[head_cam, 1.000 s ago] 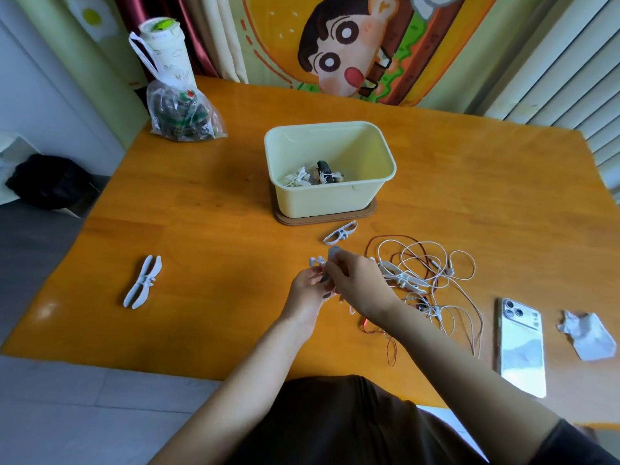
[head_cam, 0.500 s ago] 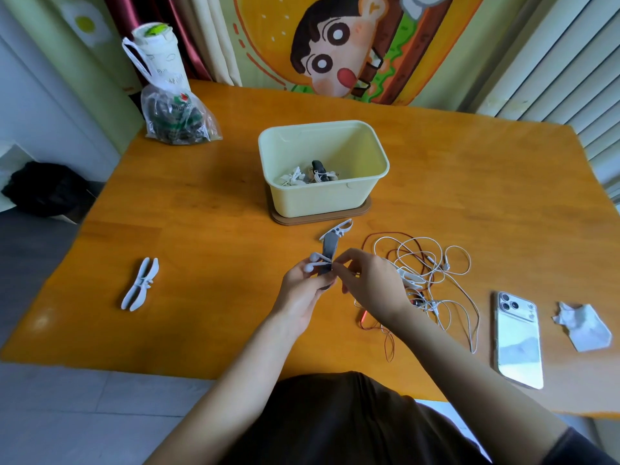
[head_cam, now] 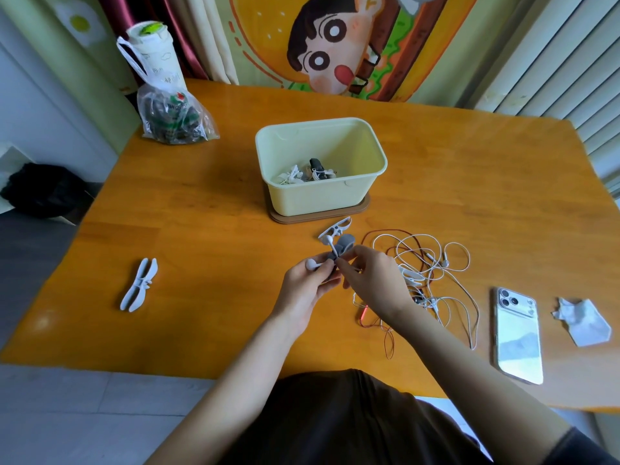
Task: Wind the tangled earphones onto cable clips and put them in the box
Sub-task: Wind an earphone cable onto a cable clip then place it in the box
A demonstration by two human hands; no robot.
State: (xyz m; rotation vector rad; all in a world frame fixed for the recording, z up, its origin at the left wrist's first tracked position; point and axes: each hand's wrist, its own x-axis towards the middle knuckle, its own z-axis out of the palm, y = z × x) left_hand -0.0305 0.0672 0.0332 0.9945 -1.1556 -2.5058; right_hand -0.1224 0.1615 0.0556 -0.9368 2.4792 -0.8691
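My left hand (head_cam: pixel 307 286) holds a grey cable clip (head_cam: pixel 343 247) with white earbuds sticking out beside it, just above the table. My right hand (head_cam: pixel 372 276) pinches the same clip and its cord from the right. A tangle of white and red earphones (head_cam: pixel 432 266) lies on the table right of my hands. A white clip (head_cam: pixel 334 228) rests in front of the pale yellow box (head_cam: pixel 322 196), which holds wound earphones (head_cam: pixel 307 172). Another white clip (head_cam: pixel 139 285) lies far left.
A white phone (head_cam: pixel 516 333) and a crumpled tissue (head_cam: pixel 582 322) lie at the right. A plastic bag with a cup (head_cam: pixel 167 109) stands at the back left corner. The box sits on a brown coaster (head_cam: pixel 364 204). The table's front edge is close to my body.
Both hands have lifted the grey clip slightly and turned it upright; the earbuds now stick out to the left of my left hand's fingers.
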